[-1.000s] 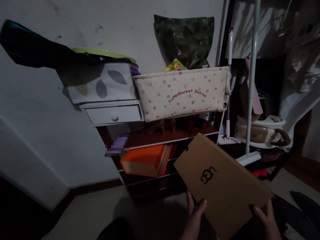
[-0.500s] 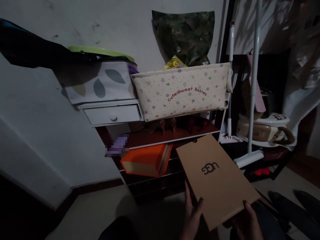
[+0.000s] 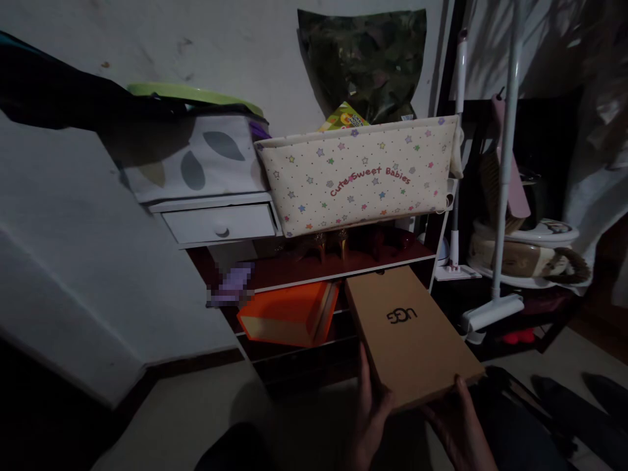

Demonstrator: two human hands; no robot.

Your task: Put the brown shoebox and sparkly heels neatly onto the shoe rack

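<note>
A brown cardboard shoebox (image 3: 412, 347) with UGG printed upside down on its lid is held between my two hands. My left hand (image 3: 370, 412) grips its near left corner, the fingers along the side. On the near right edge my right hand (image 3: 458, 418) has its thumb against the rim and its fingers underneath. The far end of the box reaches the front of a dark red shoe rack (image 3: 294, 268), just under its upper shelf. Left of it, an orange box (image 3: 284, 314) lies tilted on the rack.
Atop the rack stand a star-patterned fabric bin (image 3: 363, 180) and a leaf-patterned box (image 3: 196, 160) above a small white drawer (image 3: 220, 224). High-heeled shoes (image 3: 331, 245) sit on the upper shelf. A lint roller on a pole (image 3: 493, 313) and a pink brush (image 3: 513, 186) are at the right.
Both hands have moved the shoebox forward and slightly left. It has turned a little straighter toward the rack, and its far end now sits at the shelf front.
</note>
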